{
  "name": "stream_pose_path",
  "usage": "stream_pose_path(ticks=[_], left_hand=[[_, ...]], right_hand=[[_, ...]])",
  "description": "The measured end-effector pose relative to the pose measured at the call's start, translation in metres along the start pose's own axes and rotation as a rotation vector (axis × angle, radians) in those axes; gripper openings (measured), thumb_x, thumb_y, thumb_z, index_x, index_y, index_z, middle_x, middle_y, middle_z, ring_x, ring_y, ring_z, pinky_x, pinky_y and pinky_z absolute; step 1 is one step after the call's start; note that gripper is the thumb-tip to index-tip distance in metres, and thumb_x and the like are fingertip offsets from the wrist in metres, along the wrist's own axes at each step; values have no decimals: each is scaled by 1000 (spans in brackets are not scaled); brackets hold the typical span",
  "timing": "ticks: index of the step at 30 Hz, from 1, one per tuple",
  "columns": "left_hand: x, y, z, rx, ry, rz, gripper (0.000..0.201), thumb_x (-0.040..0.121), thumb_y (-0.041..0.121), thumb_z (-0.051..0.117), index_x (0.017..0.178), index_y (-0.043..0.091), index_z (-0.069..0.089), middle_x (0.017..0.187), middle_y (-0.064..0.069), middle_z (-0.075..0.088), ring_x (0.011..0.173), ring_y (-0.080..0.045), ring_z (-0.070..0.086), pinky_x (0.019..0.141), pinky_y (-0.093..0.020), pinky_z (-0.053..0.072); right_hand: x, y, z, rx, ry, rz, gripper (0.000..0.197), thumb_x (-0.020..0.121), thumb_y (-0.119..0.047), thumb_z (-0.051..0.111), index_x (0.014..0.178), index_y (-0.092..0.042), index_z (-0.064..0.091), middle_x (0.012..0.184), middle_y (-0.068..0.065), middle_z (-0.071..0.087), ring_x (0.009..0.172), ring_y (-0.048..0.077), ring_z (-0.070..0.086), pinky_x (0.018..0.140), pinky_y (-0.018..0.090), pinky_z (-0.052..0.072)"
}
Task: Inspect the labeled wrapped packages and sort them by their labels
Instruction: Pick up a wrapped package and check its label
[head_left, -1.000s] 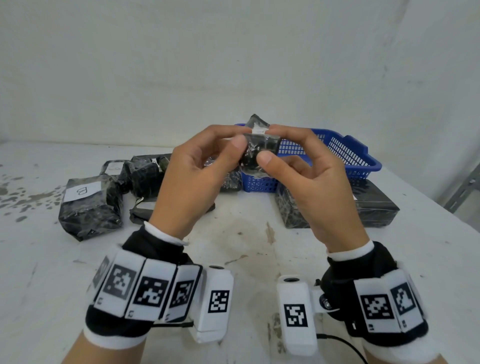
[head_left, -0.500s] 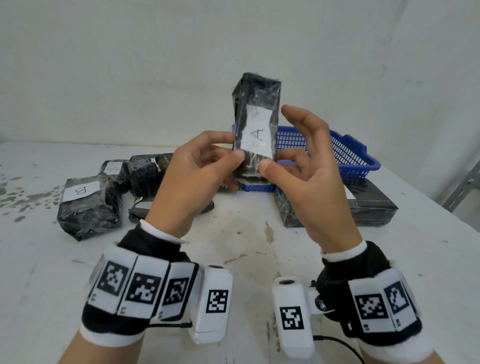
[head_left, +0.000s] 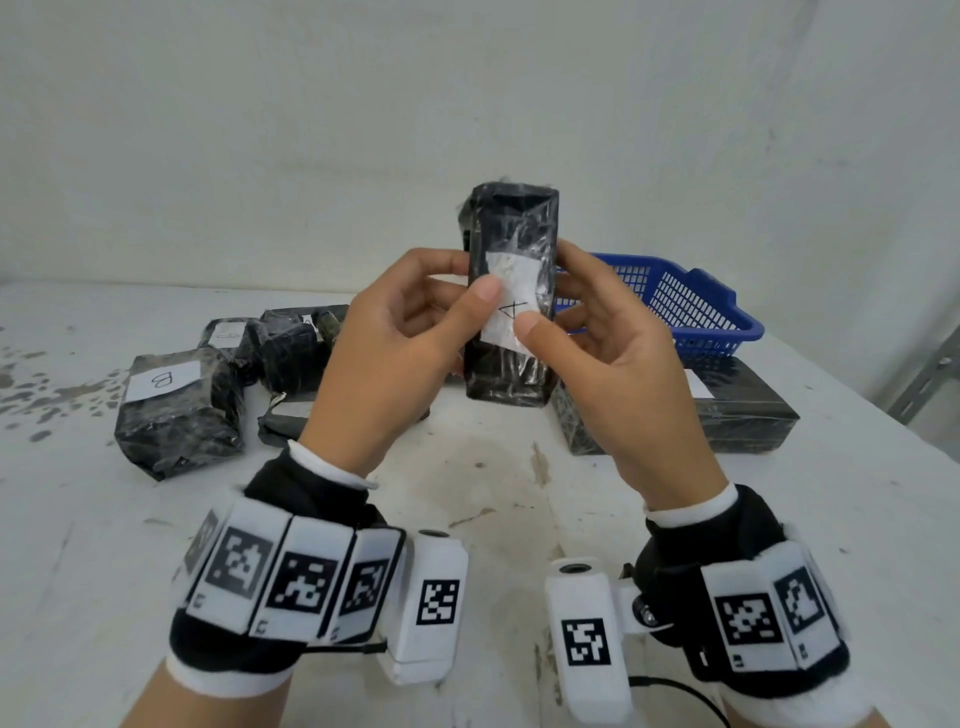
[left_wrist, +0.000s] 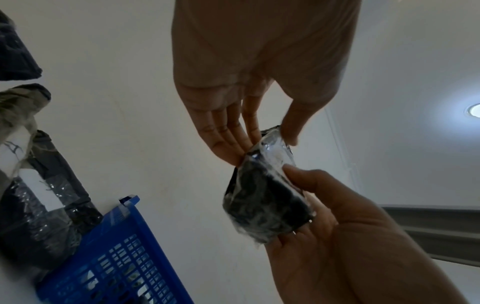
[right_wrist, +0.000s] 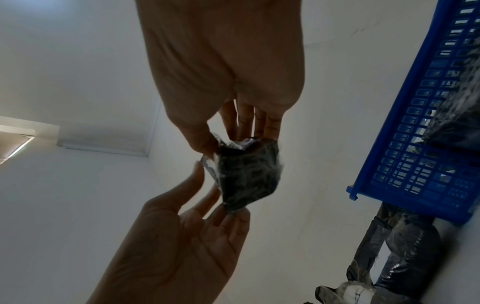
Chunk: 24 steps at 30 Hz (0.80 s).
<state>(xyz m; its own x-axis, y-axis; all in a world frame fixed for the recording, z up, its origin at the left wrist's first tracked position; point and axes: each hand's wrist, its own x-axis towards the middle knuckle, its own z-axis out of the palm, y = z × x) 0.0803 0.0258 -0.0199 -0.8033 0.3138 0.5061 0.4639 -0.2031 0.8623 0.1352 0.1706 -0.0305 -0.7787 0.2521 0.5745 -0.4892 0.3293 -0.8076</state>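
I hold a small black plastic-wrapped package (head_left: 511, 234) upright in front of me, above the table. Its white label (head_left: 506, 270) shows the letter A and faces me. My left hand (head_left: 470, 278) pinches its left side, thumb on the label's edge. My right hand (head_left: 548, 293) pinches its right side, thumb on the label's lower corner. The left wrist view shows the package (left_wrist: 265, 205) from below between my left hand (left_wrist: 262, 144) and my right hand (left_wrist: 337, 226). In the right wrist view the package (right_wrist: 246, 174) is pinched by my right hand (right_wrist: 232, 139).
A package labelled B (head_left: 176, 410) lies at the left with several smaller black packages (head_left: 291, 348) behind it. A blue mesh basket (head_left: 701, 306) stands at the back right. In front of it lies a large flat black package (head_left: 727, 415). The white table (head_left: 467, 493) is stained.
The package was turned from end-on to upright so its A label faces me, then slid lower between my hands. Both thumbs now rest on the label.
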Motion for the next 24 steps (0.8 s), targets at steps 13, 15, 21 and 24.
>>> stream_pose_path(ticks=[13,15,21,24], left_hand=[[-2,4,-1,10,-1,25,20,87,34,63,94,16,67,83,1,72,75,-13,69,64,-25,56],[-3,6,1,-2,16,25,29,81,43,60,89,16,68,82,3,73,74,-12,69,62,-25,56],[-4,8,1,-102,-26,-31,38,84,41,55,90,7,71,86,-7,74,83,-18,71,66,-32,59],[-3,9,0,-178,-20,-54,29,84,30,60,92,2,67,100,-27,67,92,-27,67,70,-32,59]], right_hand=[[1,-2,-3,-64,28,-9,35,96,-26,66,131,-28,63,110,1,69,92,30,62,84,47,57],[1,-2,-3,-65,22,-29,30,95,-30,67,124,-34,63,112,-3,69,94,27,65,84,49,58],[1,2,-5,-152,45,-104,29,93,-37,67,122,-40,63,116,-16,69,110,22,61,96,47,51],[0,4,-6,-192,34,-110,40,89,-49,66,128,-42,63,124,-13,66,104,15,57,90,35,50]])
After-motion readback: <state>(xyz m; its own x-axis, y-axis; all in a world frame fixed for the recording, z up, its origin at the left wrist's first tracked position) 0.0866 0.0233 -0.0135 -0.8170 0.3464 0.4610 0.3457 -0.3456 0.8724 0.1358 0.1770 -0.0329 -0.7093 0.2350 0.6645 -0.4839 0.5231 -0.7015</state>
